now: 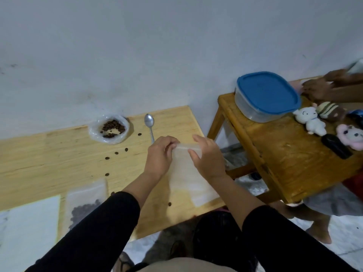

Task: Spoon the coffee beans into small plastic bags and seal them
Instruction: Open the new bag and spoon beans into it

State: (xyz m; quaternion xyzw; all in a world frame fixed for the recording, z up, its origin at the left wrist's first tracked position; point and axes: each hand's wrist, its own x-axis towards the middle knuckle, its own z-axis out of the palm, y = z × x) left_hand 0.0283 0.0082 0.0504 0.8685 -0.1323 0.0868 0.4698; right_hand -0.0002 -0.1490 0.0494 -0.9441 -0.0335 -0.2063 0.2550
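A: Both our hands, left hand (pixel 159 156) and right hand (pixel 208 156), pinch the empty bag's (pixel 188 179) mouth, likely prising it open for filling.

B: Noted. Beans (pixel 112 127) at ten o'clock, spoon (pixel 149 122) lying free at twelve, within reach on the tabletop (pixel 59 154).

Light table (pixel 59 154): open bag of beans (pixel 109 128) far, centre; spoon (pixel 149 122) just right of it. Loose beans (pixel 116 153) scattered between these and the near edge. Filled bag (pixel 84 205) near left, beside a sheet (pixel 29 228). Empty bag (pixel 188 179) near right, top edge pinched by left hand (pixel 160 156) and right hand (pixel 208 156). Second table (pixel 284 160) to the right carries a lidded container (pixel 267 96) and plush toys (pixel 312 122).
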